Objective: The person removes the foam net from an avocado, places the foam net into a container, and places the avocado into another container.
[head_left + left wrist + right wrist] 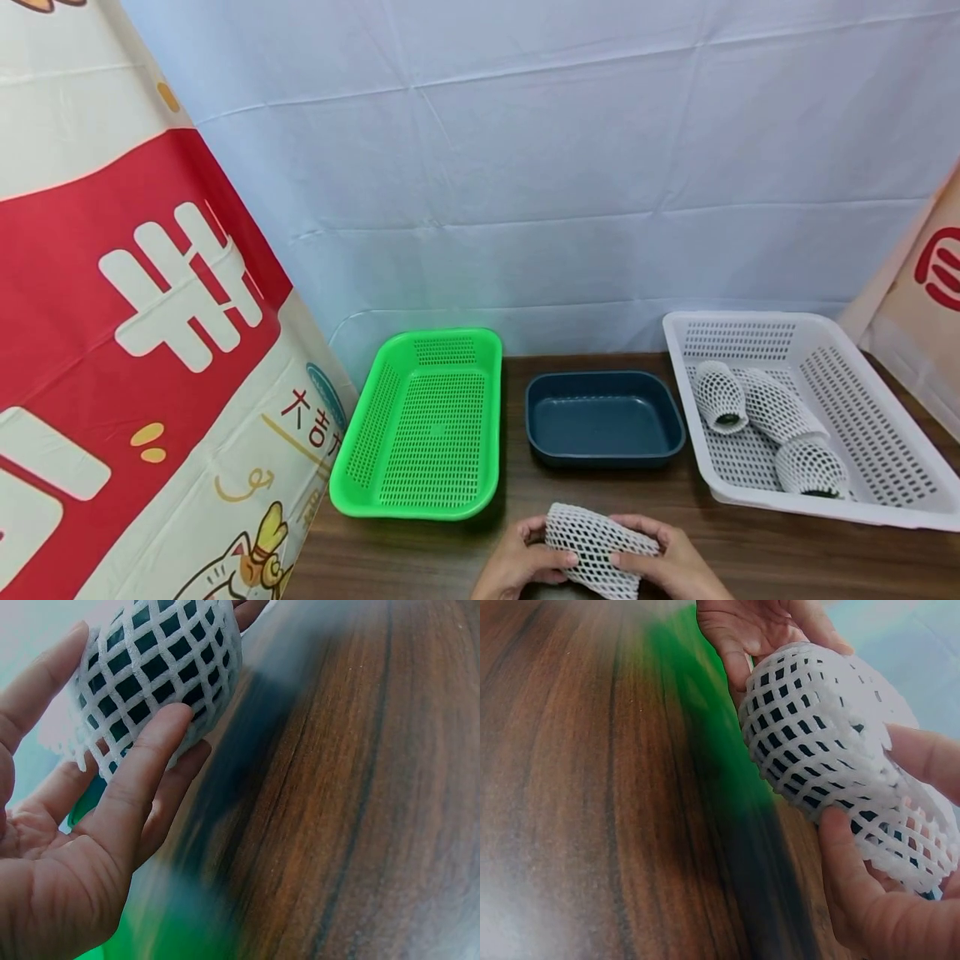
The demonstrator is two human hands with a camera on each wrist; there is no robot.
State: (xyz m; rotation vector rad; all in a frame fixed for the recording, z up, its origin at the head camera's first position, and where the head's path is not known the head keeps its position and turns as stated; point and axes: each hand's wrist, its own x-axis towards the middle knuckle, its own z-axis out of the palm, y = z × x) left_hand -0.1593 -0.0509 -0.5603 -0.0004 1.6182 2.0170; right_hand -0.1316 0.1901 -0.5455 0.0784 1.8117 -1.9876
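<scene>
Near the front of the table, both hands grip one white foam net sleeve [596, 546] with a dark, rounded thing inside it. My left hand [519, 560] holds its left end, the thumb on the near side. On the other end is my right hand [671, 560], thumb laid across the mesh. Through the holes the dark content [154, 667] shows in the left wrist view; its kind cannot be told. In the right wrist view the sleeve [810, 735] is full and round toward the left hand and slacker near the right fingers.
A green plastic basket [491, 450] stands at the left. Behind the hands sits a dark blue tray [605, 458]. At the right, a white basket [885, 417] holds several more foam-netted things [776, 404]. A pale cloth [525, 167] hangs behind the wooden table [405, 550].
</scene>
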